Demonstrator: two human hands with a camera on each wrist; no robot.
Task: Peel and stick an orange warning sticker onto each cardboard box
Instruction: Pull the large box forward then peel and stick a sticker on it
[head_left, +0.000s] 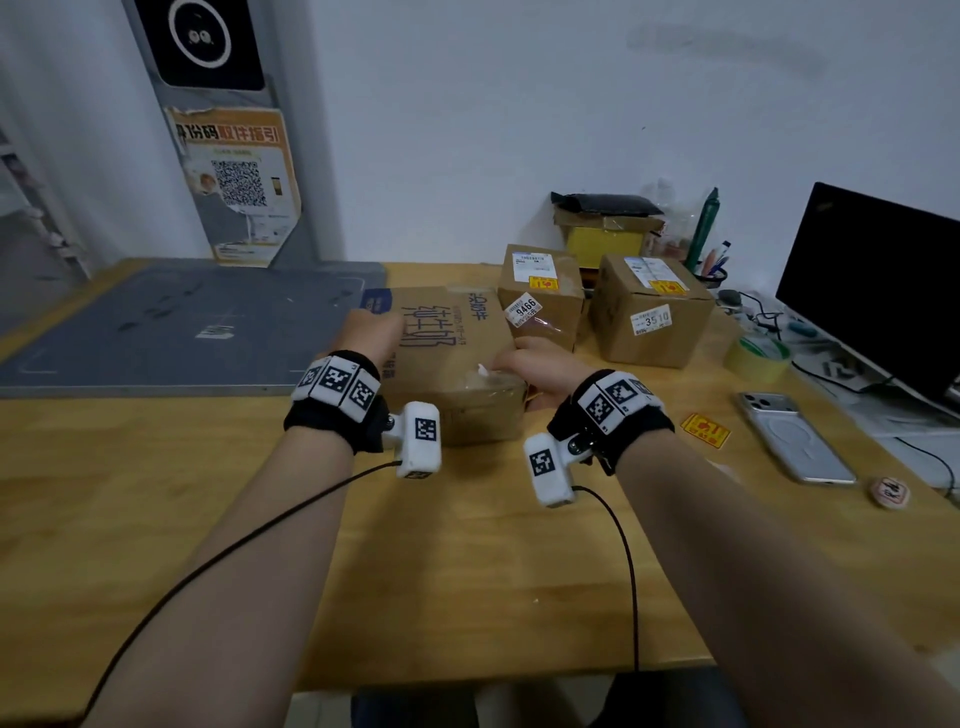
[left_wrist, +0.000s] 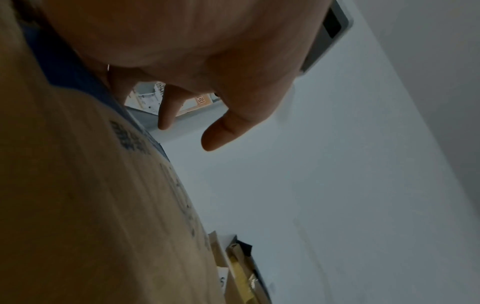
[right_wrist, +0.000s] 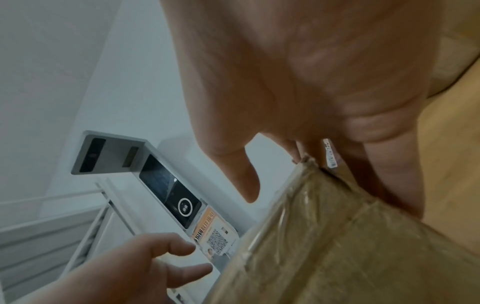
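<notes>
A flat cardboard box (head_left: 452, 332) with blue print lies in the middle of the wooden table (head_left: 467, 571). My left hand (head_left: 371, 332) is at its left side, fingers loosely bent, thumb (left_wrist: 221, 131) free in the air. My right hand (head_left: 535, 364) lies against the taped right end (right_wrist: 337, 246), fingers straight along the side and thumb (right_wrist: 241, 174) hovering above the top. Two smaller boxes (head_left: 540, 296) (head_left: 652, 312) behind each carry an orange sticker (head_left: 543, 283) (head_left: 667, 287). A loose orange sticker (head_left: 705, 430) lies right of my right wrist.
A phone (head_left: 795, 439) and a round token (head_left: 890, 491) lie at the right. A tape roll (head_left: 758, 358), cables and a dark monitor (head_left: 878, 286) stand further right. A grey mat (head_left: 182, 322) covers the left. More parcels and a pen cup (head_left: 711, 265) line the wall.
</notes>
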